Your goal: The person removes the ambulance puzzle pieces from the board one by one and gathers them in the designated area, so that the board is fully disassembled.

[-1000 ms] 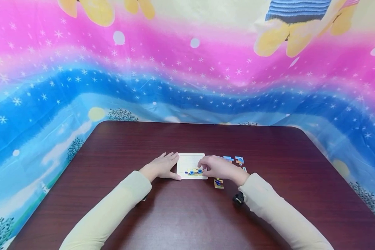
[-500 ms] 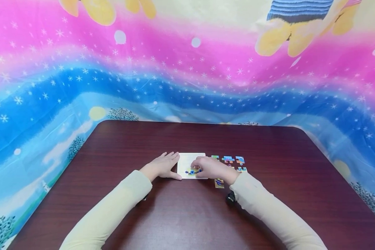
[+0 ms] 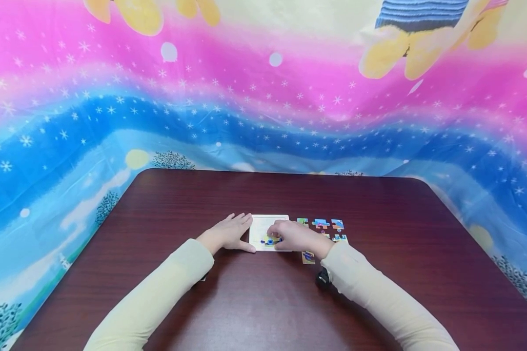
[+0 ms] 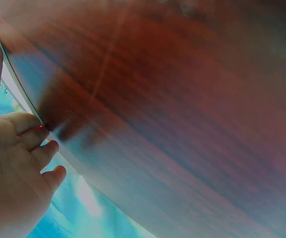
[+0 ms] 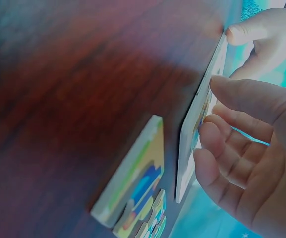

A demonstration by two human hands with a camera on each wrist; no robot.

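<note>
A shallow white puzzle tray [image 3: 263, 224] lies on the table, with picture pieces [image 3: 270, 242] showing blue wheels along its near side. My left hand [image 3: 228, 233] rests at the tray's left edge, fingers extended and thumb spread. In the left wrist view, its fingertips [image 4: 44, 125] touch the tray's rim. My right hand [image 3: 295, 235] is over the tray's right part, fingers bent, fingertips at the pieces. In the right wrist view its thumb [image 5: 232, 91] reaches the near rim of the tray [image 5: 184, 158]. Whether it pinches a piece is hidden.
Several loose jigsaw pieces [image 3: 320, 224] lie right of the tray, some partly behind the right forearm. One yellowish piece [image 3: 308, 257] sits nearest the front. A dark wooden table [image 3: 263, 302] carries everything, and a printed cloth [image 3: 263, 122] hangs behind it.
My right hand has moved left, farther over the tray and onto the pieces, uncovering more loose pieces at the right. During the last half second it hardly moves. The left hand stays put.
</note>
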